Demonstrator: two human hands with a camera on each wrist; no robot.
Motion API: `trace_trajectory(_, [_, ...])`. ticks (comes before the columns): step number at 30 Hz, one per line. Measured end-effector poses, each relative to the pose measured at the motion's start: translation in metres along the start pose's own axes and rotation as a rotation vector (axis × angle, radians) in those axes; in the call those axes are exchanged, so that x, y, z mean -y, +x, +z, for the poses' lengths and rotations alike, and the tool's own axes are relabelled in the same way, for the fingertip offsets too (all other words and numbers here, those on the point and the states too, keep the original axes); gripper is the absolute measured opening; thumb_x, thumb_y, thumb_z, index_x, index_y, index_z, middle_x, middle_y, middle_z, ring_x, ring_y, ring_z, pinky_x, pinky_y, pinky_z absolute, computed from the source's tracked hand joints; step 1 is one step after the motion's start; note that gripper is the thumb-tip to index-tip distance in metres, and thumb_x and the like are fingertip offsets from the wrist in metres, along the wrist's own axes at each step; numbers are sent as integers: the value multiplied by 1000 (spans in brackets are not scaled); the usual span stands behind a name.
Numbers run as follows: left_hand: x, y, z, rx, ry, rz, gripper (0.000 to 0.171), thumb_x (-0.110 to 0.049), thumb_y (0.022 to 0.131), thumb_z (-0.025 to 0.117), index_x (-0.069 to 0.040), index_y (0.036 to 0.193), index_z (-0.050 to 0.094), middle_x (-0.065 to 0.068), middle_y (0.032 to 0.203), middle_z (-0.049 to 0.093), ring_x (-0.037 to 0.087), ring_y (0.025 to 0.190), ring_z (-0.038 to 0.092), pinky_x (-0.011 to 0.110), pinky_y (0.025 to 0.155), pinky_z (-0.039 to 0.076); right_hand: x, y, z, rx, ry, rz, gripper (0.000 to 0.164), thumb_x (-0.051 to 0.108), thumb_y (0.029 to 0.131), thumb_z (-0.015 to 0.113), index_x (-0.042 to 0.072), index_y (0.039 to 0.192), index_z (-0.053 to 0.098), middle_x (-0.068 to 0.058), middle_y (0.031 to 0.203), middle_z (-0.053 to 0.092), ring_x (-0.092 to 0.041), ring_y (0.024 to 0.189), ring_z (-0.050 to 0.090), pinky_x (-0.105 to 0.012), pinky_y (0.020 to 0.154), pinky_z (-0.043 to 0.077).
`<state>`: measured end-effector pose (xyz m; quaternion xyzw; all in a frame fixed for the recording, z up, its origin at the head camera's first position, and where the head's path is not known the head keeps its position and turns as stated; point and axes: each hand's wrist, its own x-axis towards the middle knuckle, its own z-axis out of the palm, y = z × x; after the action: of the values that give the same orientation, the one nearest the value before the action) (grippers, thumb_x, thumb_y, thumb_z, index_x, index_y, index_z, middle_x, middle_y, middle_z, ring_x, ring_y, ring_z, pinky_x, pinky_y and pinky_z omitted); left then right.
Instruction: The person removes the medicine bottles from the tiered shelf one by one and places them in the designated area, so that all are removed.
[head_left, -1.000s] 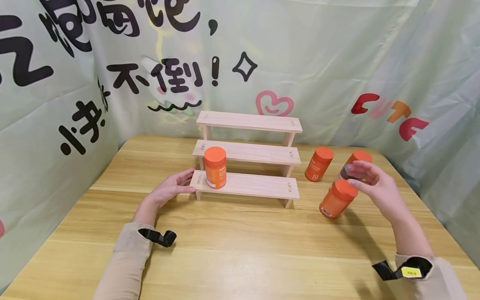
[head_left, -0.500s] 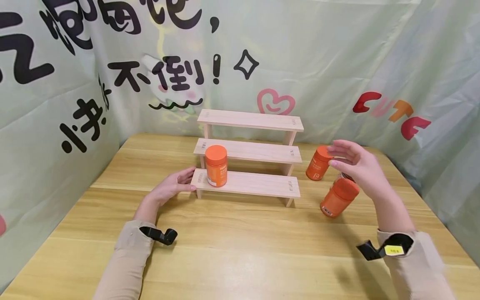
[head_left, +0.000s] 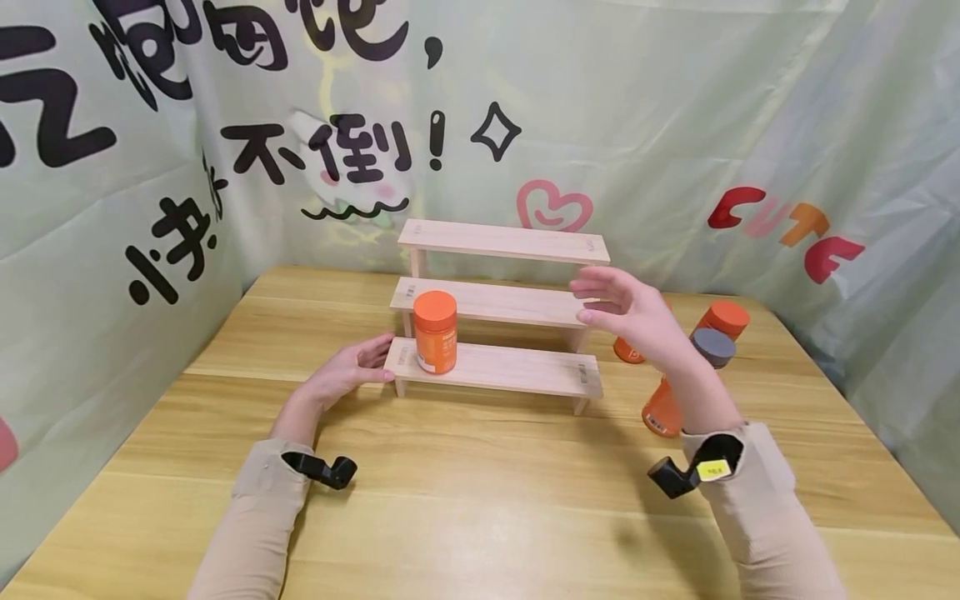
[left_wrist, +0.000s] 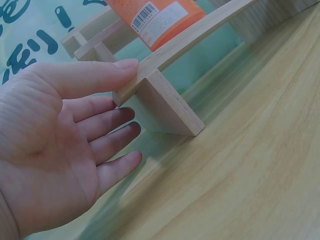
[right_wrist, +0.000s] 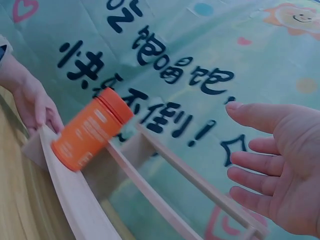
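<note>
A three-step wooden display stand (head_left: 517, 372) stands on the table. On the left part of its lowest step an orange jar (head_left: 435, 333) sits upright. My left hand (head_left: 341, 379) holds the left end of that step; in the left wrist view the thumb (left_wrist: 100, 77) lies over the board's corner, with the index finger against its end and the other fingers loosely bent. My right hand (head_left: 633, 317) hovers by the right end of the middle step, fingers loosely extended. The right wrist view shows nothing between its thumb and fingers (right_wrist: 255, 170).
Right of the stand, one orange jar (head_left: 628, 350) and another orange jar (head_left: 662, 410) are partly hidden by my right hand and forearm. Behind them are a dark grey lid (head_left: 713, 347) and an orange-lidded jar (head_left: 726, 318). A printed cloth (head_left: 645, 108) encloses the table's back and sides.
My right hand has moved left, from above the jars on the right to the right end of the stand. My left hand and the jar on the lowest step have stayed put.
</note>
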<state>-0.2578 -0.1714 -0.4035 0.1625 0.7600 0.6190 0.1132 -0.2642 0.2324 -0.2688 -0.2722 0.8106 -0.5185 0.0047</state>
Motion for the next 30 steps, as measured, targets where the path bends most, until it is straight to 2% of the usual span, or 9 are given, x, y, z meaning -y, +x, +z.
trace_trajectory(7, [-2, -1, 1, 6, 2, -6, 79, -8, 85, 64, 7, 145, 14, 25, 149, 15, 40, 135, 18, 48, 111, 16, 4, 21, 29, 59, 77, -16, 57, 9, 85, 67, -2, 134, 41, -23, 128, 50, -33, 116, 50, -25, 90, 48])
trace_trajectory(13, [-1, -1, 1, 9, -1, -9, 79, -7, 85, 64, 7, 145, 14, 26, 149, 16, 40, 136, 18, 48, 111, 15, 4, 35, 57, 78, 109, -18, 57, 7, 83, 68, 0, 134, 42, -18, 127, 53, -28, 114, 52, -36, 94, 45])
trace_trajectory(17, [-1, -1, 1, 9, -7, -4, 79, -7, 85, 63, 7, 145, 14, 26, 149, 15, 40, 136, 17, 48, 111, 15, 2, 44, 74, 80, 126, -8, 59, 9, 82, 70, 0, 134, 42, -15, 125, 55, -26, 113, 52, -39, 95, 45])
trace_trajectory(30, [-1, -1, 3, 1, -8, -15, 81, -10, 84, 66, 5, 145, 15, 24, 150, 16, 39, 136, 18, 48, 111, 15, -4, 63, 121, 107, 155, -17, 59, 5, 80, 71, -3, 132, 43, -17, 123, 55, -26, 112, 53, -35, 96, 45])
